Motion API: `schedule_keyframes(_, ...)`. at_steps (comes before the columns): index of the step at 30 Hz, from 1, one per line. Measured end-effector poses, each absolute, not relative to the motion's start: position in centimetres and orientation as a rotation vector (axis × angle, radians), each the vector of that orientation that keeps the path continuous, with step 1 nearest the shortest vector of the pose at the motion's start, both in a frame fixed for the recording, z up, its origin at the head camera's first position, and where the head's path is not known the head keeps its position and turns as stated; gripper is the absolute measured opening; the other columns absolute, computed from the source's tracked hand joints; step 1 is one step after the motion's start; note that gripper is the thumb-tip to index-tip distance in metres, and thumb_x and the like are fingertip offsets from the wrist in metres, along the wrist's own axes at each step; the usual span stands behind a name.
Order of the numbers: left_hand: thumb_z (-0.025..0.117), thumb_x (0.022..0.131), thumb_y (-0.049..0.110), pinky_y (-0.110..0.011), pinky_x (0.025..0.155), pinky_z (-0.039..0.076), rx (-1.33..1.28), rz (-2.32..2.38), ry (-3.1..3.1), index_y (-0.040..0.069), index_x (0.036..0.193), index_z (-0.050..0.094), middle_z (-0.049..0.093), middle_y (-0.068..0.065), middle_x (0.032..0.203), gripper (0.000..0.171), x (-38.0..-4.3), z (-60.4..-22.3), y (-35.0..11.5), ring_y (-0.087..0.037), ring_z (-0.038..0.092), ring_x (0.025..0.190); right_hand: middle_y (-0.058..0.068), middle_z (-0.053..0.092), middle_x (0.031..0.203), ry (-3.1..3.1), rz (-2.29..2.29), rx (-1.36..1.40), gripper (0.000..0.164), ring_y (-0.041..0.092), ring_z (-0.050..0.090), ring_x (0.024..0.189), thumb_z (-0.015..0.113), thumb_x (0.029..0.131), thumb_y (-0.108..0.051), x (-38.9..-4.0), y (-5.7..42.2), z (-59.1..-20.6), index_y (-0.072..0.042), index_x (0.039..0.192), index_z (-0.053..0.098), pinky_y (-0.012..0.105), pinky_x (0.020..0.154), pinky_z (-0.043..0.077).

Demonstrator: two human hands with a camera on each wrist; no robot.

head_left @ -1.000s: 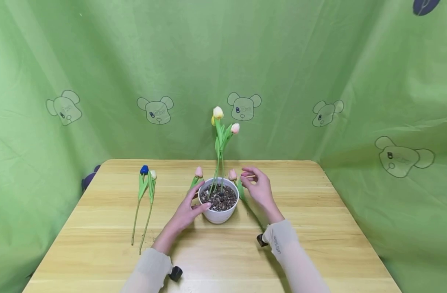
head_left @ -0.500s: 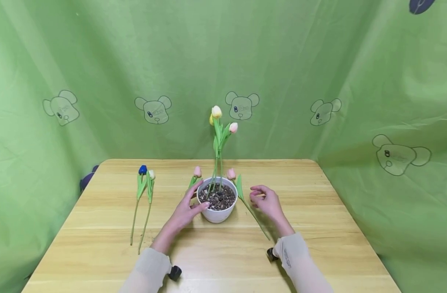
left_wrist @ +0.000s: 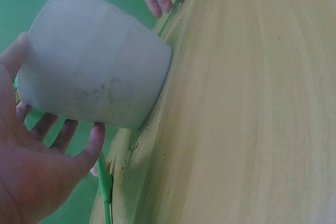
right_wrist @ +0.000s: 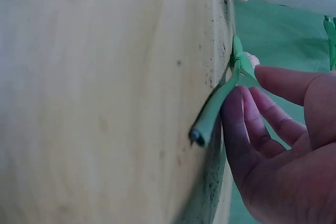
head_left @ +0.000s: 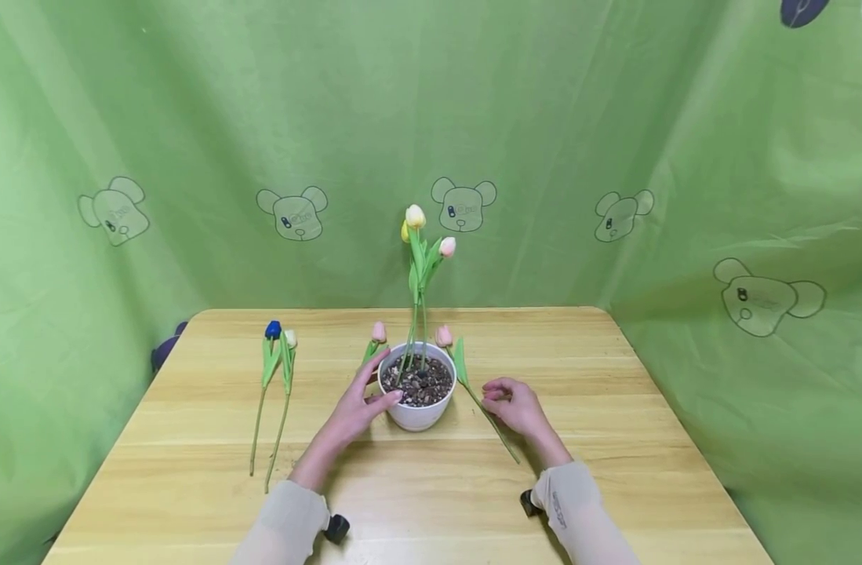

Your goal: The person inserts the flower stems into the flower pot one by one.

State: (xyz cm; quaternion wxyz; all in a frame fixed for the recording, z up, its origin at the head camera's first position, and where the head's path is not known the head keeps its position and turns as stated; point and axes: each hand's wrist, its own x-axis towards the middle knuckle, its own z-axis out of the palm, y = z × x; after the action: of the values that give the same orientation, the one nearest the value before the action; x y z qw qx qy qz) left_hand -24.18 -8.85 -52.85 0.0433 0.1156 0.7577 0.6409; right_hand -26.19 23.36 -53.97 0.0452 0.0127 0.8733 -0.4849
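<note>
My left hand holds a white flower pot by its left side, thumb at the near rim and fingers around the wall. The pot contains dark soil. A white tulip, a yellow tulip and a pale pink tulip stand upright in it. Right of the pot lies another pink tulip on the table, its green stem slanting toward me. My right hand is beside that stem, fingers loosely bent, fingertips right at it with thumb and fingers apart.
A blue tulip and a white tulip lie side by side at the left of the wooden table. One more pink tulip lies partly hidden behind my left hand. Green curtains surround the table.
My right hand has moved back toward me and to the right, from near the lying pink tulip's bloom down to its stem. The left hand stays on the pot.
</note>
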Motion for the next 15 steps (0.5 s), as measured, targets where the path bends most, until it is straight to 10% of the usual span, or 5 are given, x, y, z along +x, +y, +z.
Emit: schedule_keyframes(15, 0.076, 0.094, 0.031, -0.056, 0.117, 0.044, 0.374, 1.957, 2.317, 0.032, 0.164, 0.029, 0.023, -0.012, 0.171, 0.084, -24.27, -52.96, -8.96, -0.047, 0.036, 0.149, 0.012, 0.075, 0.097, 2.638, -1.429, 0.031, 0.034, 0.017, 0.068, 0.082, 0.08, 0.079, 0.006, -26.76, 22.74, -54.08, 0.003, 0.111, 0.073, 0.025, 0.072, 0.06)
